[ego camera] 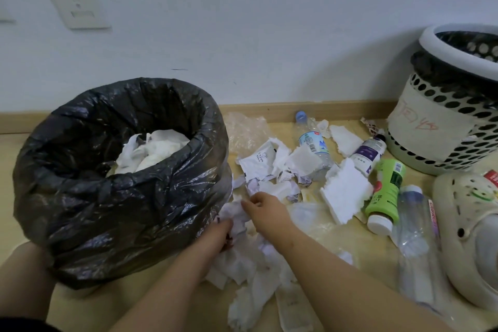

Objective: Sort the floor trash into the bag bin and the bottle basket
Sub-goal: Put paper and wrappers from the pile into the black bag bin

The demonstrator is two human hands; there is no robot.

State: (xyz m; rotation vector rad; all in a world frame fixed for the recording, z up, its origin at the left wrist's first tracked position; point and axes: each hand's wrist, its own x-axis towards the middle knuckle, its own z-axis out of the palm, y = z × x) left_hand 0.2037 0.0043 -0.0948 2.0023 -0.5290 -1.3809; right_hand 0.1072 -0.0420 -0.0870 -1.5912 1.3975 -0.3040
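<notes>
Left hand: the left hand [215, 232] is low in the view and buried in the crumpled white tissues [242, 264] on the floor; its grip is closed around a wad of them.
Right hand: the right hand [265, 210] is just beyond it, with its fingers curled down and pinching the top of the same wad.
Tissue pile: the pile is loose and spreads from the hands back toward the camera, touching the foot of the bin.
Near bottle: a clear plastic bottle [415, 226] lies on its side to the right, beside a cream perforated clog [469, 237].
Bag bin: the round bin lined with a black plastic bag [121, 197] stands just left of the hands. White paper [153, 151] already sits inside, well below the rim.
Mid-floor litter: torn white foam pieces [345, 191], paper scraps and clear plastic film [245, 129] lie on the floor.
Other bottles: a green bottle with a white cap [385, 191], a white bottle with a purple label [369, 153] and a clear water bottle with a blue cap [314, 143] all lie on the floor.
Bottle basket: the white perforated basket with a black liner [442, 127] stands farthest right against the wall. Its contents are hidden.
Progress: this looks like an early stage. Some paper is binned, but most of it and the foam and film are still to go in, and no visible bottle has been put in the basket.
</notes>
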